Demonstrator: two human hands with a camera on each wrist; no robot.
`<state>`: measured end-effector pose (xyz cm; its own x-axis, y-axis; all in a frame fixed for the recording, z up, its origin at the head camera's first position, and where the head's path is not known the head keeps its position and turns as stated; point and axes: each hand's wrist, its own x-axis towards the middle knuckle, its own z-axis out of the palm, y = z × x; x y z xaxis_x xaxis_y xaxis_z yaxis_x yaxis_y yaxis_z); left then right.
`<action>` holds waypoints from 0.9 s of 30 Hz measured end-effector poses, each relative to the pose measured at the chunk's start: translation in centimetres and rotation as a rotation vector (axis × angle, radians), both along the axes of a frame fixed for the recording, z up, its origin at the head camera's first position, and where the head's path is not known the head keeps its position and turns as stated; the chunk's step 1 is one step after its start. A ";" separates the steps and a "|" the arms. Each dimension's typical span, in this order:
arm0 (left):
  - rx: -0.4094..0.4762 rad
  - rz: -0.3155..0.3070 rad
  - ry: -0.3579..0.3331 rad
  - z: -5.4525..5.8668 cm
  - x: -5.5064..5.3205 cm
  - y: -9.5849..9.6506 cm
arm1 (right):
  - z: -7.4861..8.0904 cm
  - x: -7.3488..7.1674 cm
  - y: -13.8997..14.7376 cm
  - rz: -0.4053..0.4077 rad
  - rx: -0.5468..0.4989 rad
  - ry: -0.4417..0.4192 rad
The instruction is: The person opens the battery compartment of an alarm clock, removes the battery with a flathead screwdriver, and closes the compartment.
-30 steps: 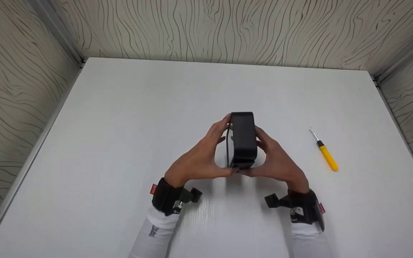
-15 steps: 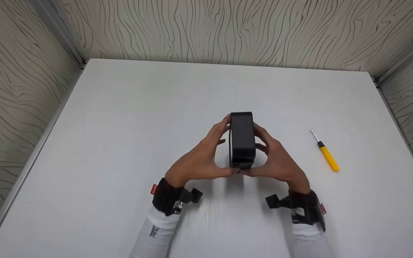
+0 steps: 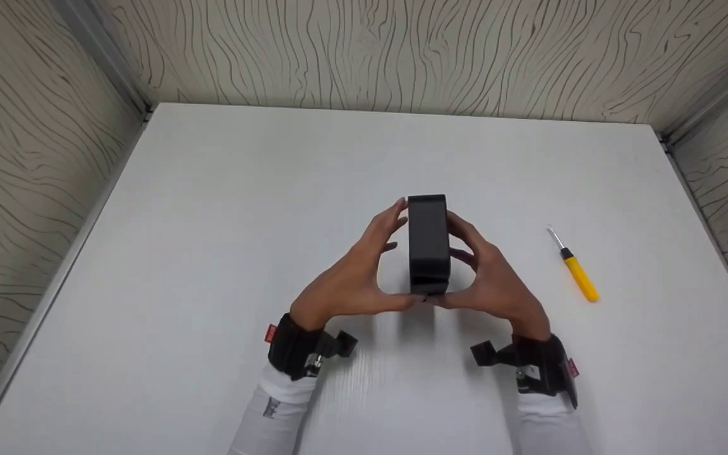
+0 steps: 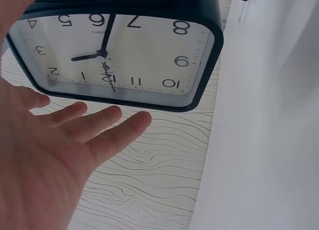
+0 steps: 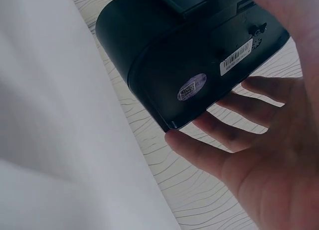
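White sleeves (image 3: 274, 411) nearest us, black wrist straps (image 3: 292, 346) above them, and now the hands! The right hand (image 3: 500, 287) has it: thumb at the near end, fingers bent along the far side, gripping the black clock (image 3: 429, 243) across its back. Opposite, the left hand (image 3: 342, 284) is spread wide, thumb tip at the clock's near end, fingers reaching out loosely beside the dial; whether any fingertip makes contact, I can't tell. The clock sits between the two palms, over the white table (image 3: 244, 202), face turned left. Off to the right lies a yellow-handled screwdriver (image 3: 579, 274), and beyond, the wood-grain wall (image 3: 370, 57).
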<state>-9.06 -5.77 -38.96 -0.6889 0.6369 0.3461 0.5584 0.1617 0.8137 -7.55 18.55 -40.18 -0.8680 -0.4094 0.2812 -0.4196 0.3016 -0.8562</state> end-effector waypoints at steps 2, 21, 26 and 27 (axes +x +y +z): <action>0.007 0.002 0.006 0.0 0.0 0.0 | 0.0 0.0 0.0 0.001 -0.004 0.000; 0.050 0.023 0.087 0.3 0.0 -0.2 | -0.1 -0.2 0.0 0.021 0.007 0.067; 0.055 0.022 0.095 0.3 0.0 -0.2 | 0.2 0.0 -0.2 0.012 0.019 0.070; 0.055 0.022 0.098 0.4 0.0 -0.2 | 0.3 0.0 -0.3 0.009 0.021 0.070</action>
